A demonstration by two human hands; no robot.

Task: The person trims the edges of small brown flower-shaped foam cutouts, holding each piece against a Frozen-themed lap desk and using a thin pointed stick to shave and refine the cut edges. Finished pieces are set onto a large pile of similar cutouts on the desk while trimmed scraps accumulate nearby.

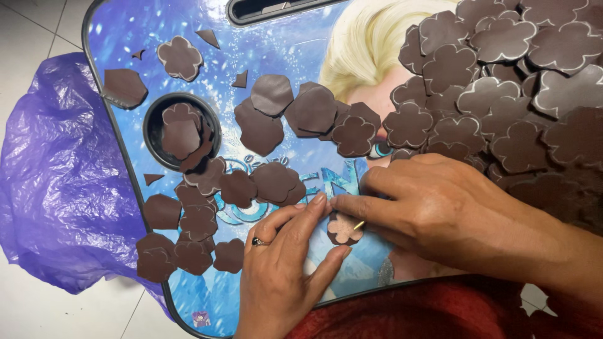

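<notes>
Flower cutout (343, 227) pinned on blue lap tray (295, 44) btwn both hands.

Cutout: brown, flower-shaped, w/ pale pinkish patch on top, lying near tray's front edge. Left hand (282, 263) fingertips press its left edge, fingers together. Right hand (433, 207) pinches thin yellowish stick (358, 224), tip touching cutout's right side. Big pile of brown flower pieces (502, 81) just behind right hand.

My single head camera looks steeply down, close over the blue lap tray (125, 37), which fills the frame; tiled floor (38, 19) shows at left.
</notes>
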